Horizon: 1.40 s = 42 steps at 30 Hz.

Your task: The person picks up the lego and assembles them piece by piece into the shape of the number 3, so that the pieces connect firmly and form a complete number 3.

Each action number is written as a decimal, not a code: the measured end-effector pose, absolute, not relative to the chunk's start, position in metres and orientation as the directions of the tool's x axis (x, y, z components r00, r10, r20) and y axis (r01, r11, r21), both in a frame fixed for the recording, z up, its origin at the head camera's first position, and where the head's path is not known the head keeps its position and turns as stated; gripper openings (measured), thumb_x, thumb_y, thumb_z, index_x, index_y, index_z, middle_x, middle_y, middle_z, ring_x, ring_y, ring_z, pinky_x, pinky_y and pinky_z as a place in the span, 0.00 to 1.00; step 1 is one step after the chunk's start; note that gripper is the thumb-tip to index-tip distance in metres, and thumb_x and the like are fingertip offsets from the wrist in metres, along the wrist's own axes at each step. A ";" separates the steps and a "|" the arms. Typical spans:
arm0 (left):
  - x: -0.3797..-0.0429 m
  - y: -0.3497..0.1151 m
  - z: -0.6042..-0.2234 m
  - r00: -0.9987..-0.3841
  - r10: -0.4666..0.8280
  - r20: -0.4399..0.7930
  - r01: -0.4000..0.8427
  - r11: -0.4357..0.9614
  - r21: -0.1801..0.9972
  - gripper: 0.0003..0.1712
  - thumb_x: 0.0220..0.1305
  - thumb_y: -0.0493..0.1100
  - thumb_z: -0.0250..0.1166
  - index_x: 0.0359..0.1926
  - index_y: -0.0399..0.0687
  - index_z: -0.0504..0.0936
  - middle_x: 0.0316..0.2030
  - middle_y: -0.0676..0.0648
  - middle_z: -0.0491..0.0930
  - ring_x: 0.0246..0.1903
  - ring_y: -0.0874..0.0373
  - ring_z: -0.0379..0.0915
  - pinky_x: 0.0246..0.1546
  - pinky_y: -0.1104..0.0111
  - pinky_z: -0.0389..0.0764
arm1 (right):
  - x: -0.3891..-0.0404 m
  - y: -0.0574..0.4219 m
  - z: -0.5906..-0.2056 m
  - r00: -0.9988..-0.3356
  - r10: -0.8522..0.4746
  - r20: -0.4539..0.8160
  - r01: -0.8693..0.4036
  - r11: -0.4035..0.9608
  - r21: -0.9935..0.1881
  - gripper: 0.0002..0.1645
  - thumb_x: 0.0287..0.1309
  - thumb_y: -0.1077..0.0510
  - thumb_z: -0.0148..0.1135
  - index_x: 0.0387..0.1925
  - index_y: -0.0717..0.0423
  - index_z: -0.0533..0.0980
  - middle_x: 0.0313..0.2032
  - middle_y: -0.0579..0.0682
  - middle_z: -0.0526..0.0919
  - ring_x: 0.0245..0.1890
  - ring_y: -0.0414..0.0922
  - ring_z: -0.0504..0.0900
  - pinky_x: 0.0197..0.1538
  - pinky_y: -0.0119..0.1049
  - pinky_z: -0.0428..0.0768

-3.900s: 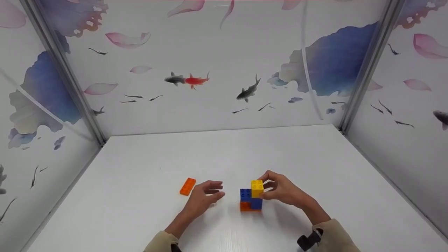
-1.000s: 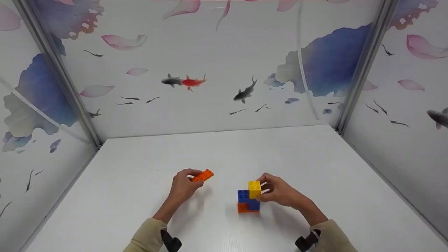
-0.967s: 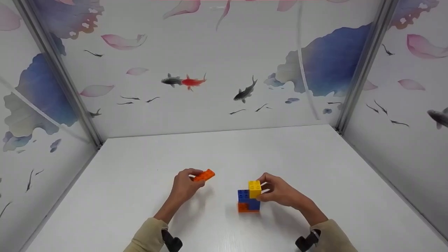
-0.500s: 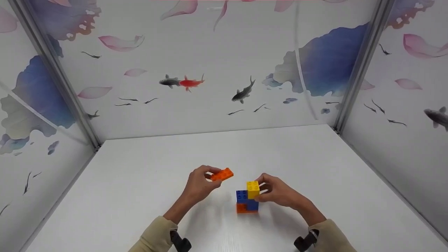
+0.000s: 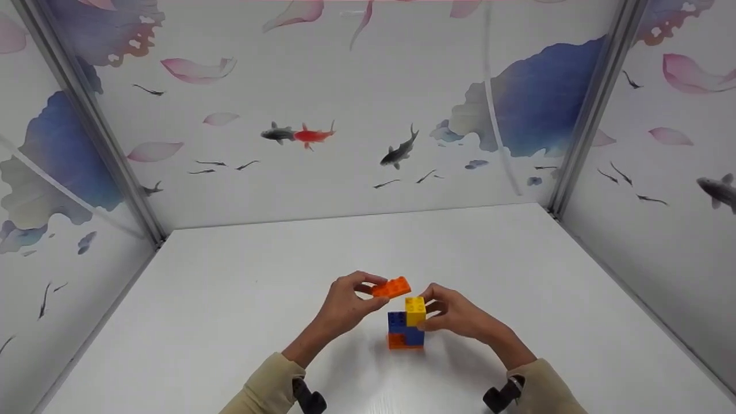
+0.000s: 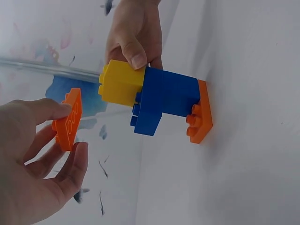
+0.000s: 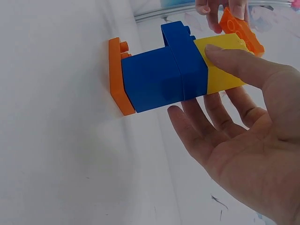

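My left hand (image 5: 347, 302) pinches a flat orange toy brick (image 5: 393, 287) by one end, thumb below and fingers above. It hangs in the air just behind and above the stack. On the table, a flat orange base brick (image 6: 202, 115) carries two blue bricks (image 6: 154, 96), the upper one jutting out to one side. A yellow brick (image 5: 415, 311) tops the stack at its right end. My right hand (image 5: 460, 310) holds the yellow brick from the right, thumb on one face in the right wrist view. The two orange bricks are apart.
The white table (image 5: 259, 322) spreads around the stack. Patterned walls (image 5: 356, 184) with fish and petals enclose its back and sides. A black wrist camera (image 5: 310, 397) sits at the left sleeve, another (image 5: 503, 397) at the right.
My left hand picked the orange brick up from the table's left part and carried it rightwards to the stack. The right hand stays on the yellow brick.
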<state>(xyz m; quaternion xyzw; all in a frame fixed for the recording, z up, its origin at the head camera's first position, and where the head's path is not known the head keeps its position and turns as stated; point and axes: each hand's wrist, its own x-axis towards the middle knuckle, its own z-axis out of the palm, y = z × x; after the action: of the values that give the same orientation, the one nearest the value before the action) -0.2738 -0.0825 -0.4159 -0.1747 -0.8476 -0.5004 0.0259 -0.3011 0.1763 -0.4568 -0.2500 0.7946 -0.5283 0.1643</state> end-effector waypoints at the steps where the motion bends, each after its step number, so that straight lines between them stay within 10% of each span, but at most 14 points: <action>1: -0.274 -0.081 -0.416 -0.934 0.281 0.221 0.329 0.434 0.839 0.17 0.64 0.45 0.70 0.53 0.47 0.85 0.52 0.45 0.83 0.49 0.51 0.79 0.44 0.66 0.87 | -0.301 0.176 -0.457 -0.819 -0.574 0.007 -0.228 0.315 -0.921 0.21 0.58 0.59 0.70 0.49 0.57 0.71 0.54 0.56 0.77 0.57 0.53 0.81 0.60 0.44 0.83; 42: -0.282 -0.064 -0.428 -0.920 0.357 0.159 0.296 0.372 0.880 0.17 0.61 0.48 0.72 0.50 0.49 0.88 0.48 0.47 0.85 0.44 0.54 0.79 0.44 0.64 0.87 | -0.303 0.177 -0.459 -0.809 -0.587 0.031 -0.255 0.303 -0.918 0.19 0.58 0.60 0.70 0.46 0.58 0.71 0.56 0.56 0.77 0.57 0.54 0.81 0.60 0.45 0.82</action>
<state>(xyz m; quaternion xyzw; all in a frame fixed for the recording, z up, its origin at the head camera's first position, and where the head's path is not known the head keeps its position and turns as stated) -0.2821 -0.0643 -0.4283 -0.1975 -0.8276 -0.5246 -0.0289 -0.3028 0.1770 -0.4593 -0.2659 0.7915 -0.5273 0.1577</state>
